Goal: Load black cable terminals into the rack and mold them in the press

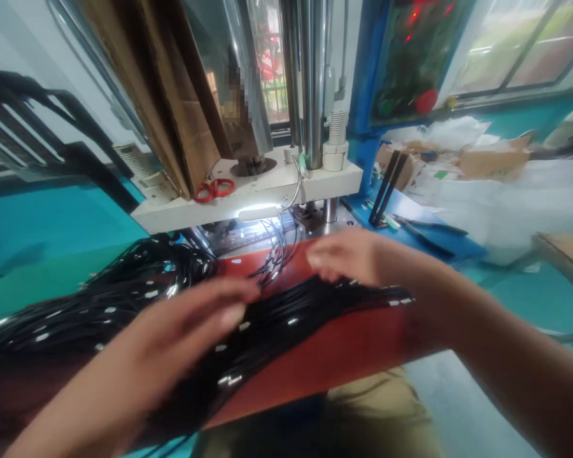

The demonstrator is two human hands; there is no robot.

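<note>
A thick bundle of black cables (286, 318) with small white tags lies across a reddish-brown board (315, 369). Over its left part is my left hand (191, 324), blurred, its fingers stretched out and the thumb apart. My right hand (346, 257) is at the bundle's upper right edge. Its fingers are bent and smeared by motion, so whether they grip any cable cannot be seen. Between the hands, several thin cables (277, 251) run from the lit gap of a press (248, 197) onto the board.
More black cables (148, 273) are heaped at the left. Red-handled scissors (213, 189) and brown cardboard (172, 95) rest on the press plate. At the right are dark tools (424, 232) on a blue surface, white bags (506, 203) and a control panel with a red button (426, 100).
</note>
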